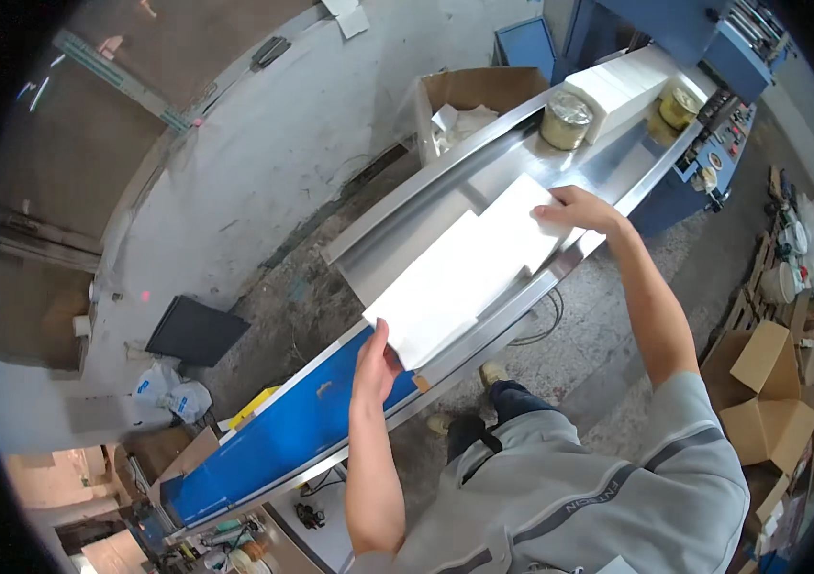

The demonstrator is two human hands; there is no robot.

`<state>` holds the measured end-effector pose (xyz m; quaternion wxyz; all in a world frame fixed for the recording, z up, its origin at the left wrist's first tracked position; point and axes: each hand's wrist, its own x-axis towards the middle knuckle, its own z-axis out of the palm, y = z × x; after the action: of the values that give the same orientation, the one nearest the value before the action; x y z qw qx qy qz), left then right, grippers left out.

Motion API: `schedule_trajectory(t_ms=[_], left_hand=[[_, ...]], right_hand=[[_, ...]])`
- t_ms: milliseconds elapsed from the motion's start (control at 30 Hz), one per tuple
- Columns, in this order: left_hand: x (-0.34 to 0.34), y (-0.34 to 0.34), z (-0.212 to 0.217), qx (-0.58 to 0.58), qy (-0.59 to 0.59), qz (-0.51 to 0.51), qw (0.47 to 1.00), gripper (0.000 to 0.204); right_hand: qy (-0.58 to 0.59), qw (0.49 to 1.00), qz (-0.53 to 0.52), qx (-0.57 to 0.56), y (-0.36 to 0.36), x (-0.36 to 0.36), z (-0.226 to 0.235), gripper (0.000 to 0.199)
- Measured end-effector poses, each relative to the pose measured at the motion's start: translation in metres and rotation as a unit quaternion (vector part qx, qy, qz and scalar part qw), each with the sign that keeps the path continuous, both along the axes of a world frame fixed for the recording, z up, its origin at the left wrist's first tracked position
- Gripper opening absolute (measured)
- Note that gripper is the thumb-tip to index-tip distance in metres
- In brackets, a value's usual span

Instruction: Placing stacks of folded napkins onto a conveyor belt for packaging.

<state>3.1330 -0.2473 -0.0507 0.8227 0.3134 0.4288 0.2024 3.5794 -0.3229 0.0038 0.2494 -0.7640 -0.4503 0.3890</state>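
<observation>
A long white stack (445, 287), its edges stepped toward the far end, slants lengthwise over the metal trough (603, 174).

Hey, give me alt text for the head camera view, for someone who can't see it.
A person's left hand and right hand hold opposite ends of a long white bundle over a metal trough. A blue belt runs toward the lower left; farther up the trough, two round yellowish objects flank a white block.
</observation>
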Motion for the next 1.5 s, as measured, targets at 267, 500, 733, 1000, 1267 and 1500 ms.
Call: schedule_trajectory(t_ms=[267, 500, 733, 1000, 1267, 1500], left_hand=[[-0.056, -0.001, -0.007, 0.028, 0.063, 0.066, 0.995, 0.065], [-0.119, -0.02, 0.014, 0.081, -0.06, 0.233, 0.967, 0.057], [-0.162, -0.074, 0.006, 0.159, -0.144, 0.211, 0.954, 0.078], [-0.148, -0.12, 0.058, 0.134, 0.001, 0.214, 0.968, 0.057], [-0.235, -0.166, 0.031, 0.123, -0.163, 0.25, 0.947, 0.09], [-0.307, -0.211, 0.04, 0.12, -0.141, 0.302, 0.935, 0.071]], right_hand=[[0.091, 0.992, -0.011, 0.092, 0.002, -0.065, -0.001, 0.059], [0.218, 0.917, -0.04, 0.332, -0.04, -0.161, 0.069, 0.04], [0.54, 0.84, 0.041, 0.038, -0.005, -0.288, 0.034, 0.058], [0.525, 0.814, 0.233, 0.084, -0.019, -0.351, 0.001, 0.097], [0.555, 0.814, 0.161, -0.056, -0.043, -0.433, 0.017, 0.101], [0.53, 0.81, 0.217, -0.123, -0.062, -0.541, 0.014, 0.087]])
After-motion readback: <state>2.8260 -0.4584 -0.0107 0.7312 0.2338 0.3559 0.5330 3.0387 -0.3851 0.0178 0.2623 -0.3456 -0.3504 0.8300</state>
